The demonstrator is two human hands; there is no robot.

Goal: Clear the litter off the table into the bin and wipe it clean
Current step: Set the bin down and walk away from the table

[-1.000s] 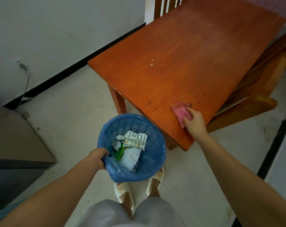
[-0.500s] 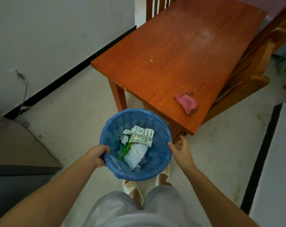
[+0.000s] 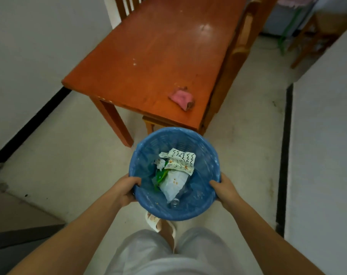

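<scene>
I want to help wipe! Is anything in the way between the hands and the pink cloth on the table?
Yes: the blue bin. Both the left hand and right hand grip its rim, and it sits between them and the pink cloth near the table edge.

Both arms extended forward; left hand [image 3: 127,190] and right hand [image 3: 225,192] each clasp opposite sides of the bin [image 3: 146,153] rim, fingers curled over it.
</scene>
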